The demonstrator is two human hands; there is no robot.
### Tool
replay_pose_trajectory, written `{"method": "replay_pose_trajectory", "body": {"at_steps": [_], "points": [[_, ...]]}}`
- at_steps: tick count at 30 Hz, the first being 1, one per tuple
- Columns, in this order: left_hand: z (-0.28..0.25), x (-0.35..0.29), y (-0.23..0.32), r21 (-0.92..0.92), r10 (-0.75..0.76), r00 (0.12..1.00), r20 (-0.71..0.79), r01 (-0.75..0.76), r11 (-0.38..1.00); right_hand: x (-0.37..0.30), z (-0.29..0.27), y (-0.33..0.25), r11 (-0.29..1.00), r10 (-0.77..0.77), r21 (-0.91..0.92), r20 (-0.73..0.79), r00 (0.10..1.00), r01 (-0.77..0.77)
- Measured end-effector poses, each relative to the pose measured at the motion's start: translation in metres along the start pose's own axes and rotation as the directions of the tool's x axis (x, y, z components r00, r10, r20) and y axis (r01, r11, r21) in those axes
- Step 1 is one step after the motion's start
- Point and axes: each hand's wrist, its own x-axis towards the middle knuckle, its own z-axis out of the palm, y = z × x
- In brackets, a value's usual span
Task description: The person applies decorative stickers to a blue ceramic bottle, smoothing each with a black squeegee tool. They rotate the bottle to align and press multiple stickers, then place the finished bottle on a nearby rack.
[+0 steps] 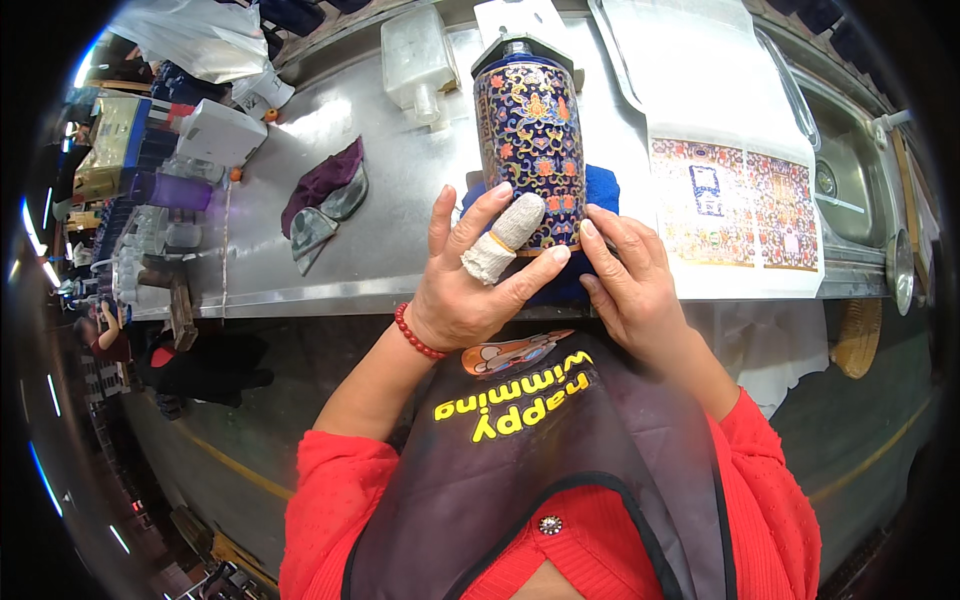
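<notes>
A dark blue bottle (530, 150) with an orange, red and gold floral pattern lies on its side, neck pointing away from me, over a blue cloth (603, 190). My left hand (462, 285) rests at its near left side with the fingers spread. A knitted fabric sleeve (522, 222), banded in yellow, covers one finger of that hand. At the bottle's near right corner is my right hand (640, 290); its index fingertip touches the edge, and the thumb sits lower, apart from it. Both hands look open. The bottle's underside is hidden.
Sheets of printed floral transfers (735, 205) lie on the metal table to the right, before a sink (850, 170). A clear square bottle (415, 60) lies behind, left of the blue one. Purple and grey cloths (325, 200) and a white box (220, 133) are farther left.
</notes>
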Motion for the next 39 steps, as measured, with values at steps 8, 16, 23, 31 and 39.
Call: {"method": "replay_pose_trajectory", "body": {"at_steps": [8, 16, 23, 31, 39], "points": [[-0.006, 0.001, 0.004, -0.063, -0.079, 0.997, 0.025, 0.080, 0.995, -0.001, 0.001, 0.003, 1.000, -0.013, 0.004, -0.004, 1.000, 0.013], [0.000, 0.001, 0.003, 0.046, 0.015, 1.000, -0.014, -0.014, 0.999, 0.001, 0.000, 0.001, 1.000, -0.016, 0.006, -0.008, 1.000, 0.016], [-0.003, -0.007, 0.007, -0.057, -0.055, 0.998, 0.012, 0.055, 0.997, 0.026, -0.025, 0.013, 0.965, 0.032, 0.261, -0.143, 0.989, 0.006], [-0.007, -0.005, 0.006, -0.067, -0.012, 1.000, -0.013, 0.012, 0.998, 0.114, -0.051, 0.037, 0.956, -0.028, 0.293, 0.115, 0.993, -0.007], [-0.003, 0.014, -0.001, -0.024, -0.214, 0.974, 0.079, 0.216, 0.976, 0.052, -0.035, 0.040, 0.842, 0.321, 0.455, 0.009, 0.947, -0.290]]}}
